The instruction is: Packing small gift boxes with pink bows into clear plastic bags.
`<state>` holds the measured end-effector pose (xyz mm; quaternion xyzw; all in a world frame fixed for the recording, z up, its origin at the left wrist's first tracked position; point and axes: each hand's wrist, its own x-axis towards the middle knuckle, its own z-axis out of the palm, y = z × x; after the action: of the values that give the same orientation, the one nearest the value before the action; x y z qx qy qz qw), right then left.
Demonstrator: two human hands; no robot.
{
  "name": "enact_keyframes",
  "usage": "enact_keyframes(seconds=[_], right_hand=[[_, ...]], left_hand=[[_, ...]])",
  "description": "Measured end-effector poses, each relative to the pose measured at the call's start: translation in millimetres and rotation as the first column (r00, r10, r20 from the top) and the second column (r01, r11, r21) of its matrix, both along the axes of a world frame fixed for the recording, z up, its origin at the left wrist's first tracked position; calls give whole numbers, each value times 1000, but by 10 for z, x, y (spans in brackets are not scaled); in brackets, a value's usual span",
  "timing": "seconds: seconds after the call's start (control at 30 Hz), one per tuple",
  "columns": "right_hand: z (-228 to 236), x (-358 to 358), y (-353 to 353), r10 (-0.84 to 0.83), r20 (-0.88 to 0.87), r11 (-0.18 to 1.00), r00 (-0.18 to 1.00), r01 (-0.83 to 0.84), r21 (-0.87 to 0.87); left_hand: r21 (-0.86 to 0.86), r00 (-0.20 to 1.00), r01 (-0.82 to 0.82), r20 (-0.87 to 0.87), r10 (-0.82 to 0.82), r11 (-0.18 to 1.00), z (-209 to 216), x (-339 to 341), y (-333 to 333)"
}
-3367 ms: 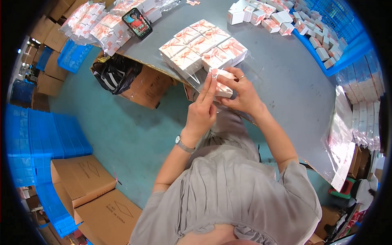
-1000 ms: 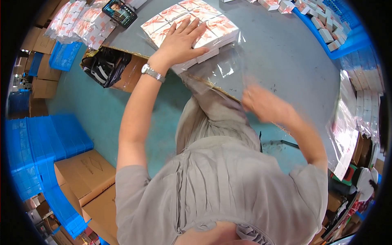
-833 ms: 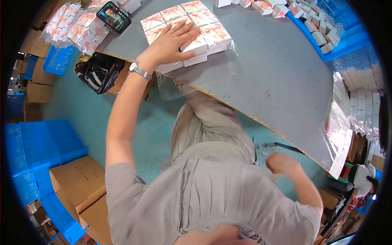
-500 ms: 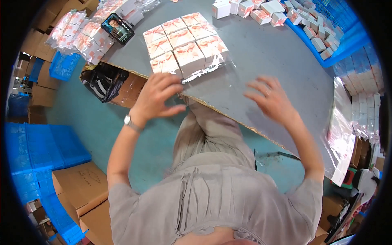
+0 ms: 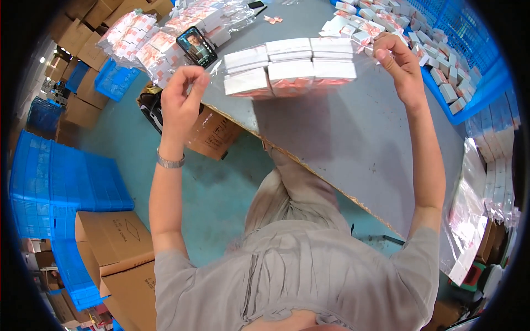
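Observation:
Several small white gift boxes (image 5: 291, 70) with pink ribbon prints are bundled in a clear plastic bag (image 5: 220, 69). The bundle is tilted up above the grey table (image 5: 353, 143), its white sides turned toward me and a shadow beneath it. At its left end, my left hand (image 5: 184, 98) pinches a corner of the clear film. On the other end, my right hand (image 5: 400, 69) grips the opposite corner between thumb and fingers. Neither hand touches the boxes themselves.
A phone (image 5: 196, 47) leans on wrapped box bundles (image 5: 160, 52) at the back left. Loose small boxes fill a blue crate (image 5: 469, 107) at the right. Cardboard cartons (image 5: 113, 237) and blue crates (image 5: 72, 176) stand left. Clear film (image 5: 464, 204) lies along the table's right end.
Both hands went from open to closed on the bag's corners and moved farther away. The bundle has risen off the table and tipped from ribbon prints up to sides facing me.

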<state>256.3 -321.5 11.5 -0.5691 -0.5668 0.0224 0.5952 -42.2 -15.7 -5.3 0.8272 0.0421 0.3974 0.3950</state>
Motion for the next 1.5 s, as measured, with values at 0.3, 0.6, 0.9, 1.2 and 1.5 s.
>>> enact_keyframes(seconds=[0.3,0.6,0.9,1.2,1.5], right_hand=[[-83,-138,174,-32,-249,958,968,101,268],[-203,207,483,-389,5,897,921,377,232],[-219,371,655,-460,-155,887,874,444,-129],[-276,-181,210,-270,-542,956,796,154,-249],[-872,-1482,-829,-363,-665,874,652,-9,-486]], left_hand=[[-255,973,172,196,-123,951,120,417,41],[-256,969,138,236,-77,957,17,793,259],[-501,994,-11,89,65,865,14,959,328],[-816,995,-19,44,94,578,-85,468,-163],[-892,988,-136,-155,-8,431,-1036,-655,-1076]])
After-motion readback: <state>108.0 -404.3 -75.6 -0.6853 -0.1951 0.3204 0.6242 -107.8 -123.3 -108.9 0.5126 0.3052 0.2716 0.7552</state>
